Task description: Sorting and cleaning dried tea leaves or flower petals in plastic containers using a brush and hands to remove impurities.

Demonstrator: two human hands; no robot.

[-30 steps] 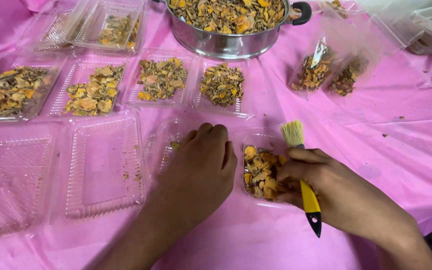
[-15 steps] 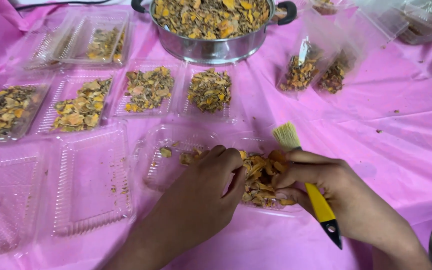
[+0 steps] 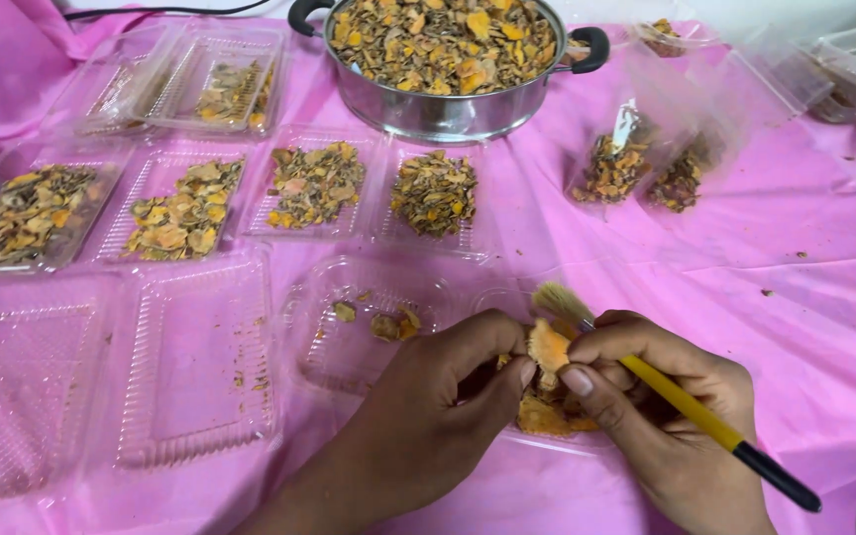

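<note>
Since half a second ago, you've lifted one dried orange slice (image 3: 548, 346) off the pile, and your view has dipped toward the hands. Tabletop (image 3: 824, 287): pink cloth, crumbs scattered. Steel pot (image 3: 443, 59) at the far edge, heaped with dried slices. Row of filled clear trays (image 3: 314, 186) before it; empty trays (image 3: 195, 362) near left. Open clear clamshell (image 3: 369, 332) under your hands, a few slices in its left half, a small pile (image 3: 547, 416) in its right. Left hand (image 3: 438, 416): curled, thumb and fingers pinching the slice above the pile. Right hand (image 3: 666, 416): closed round a yellow-handled brush (image 3: 666, 391), bristles touching the slice.
</note>
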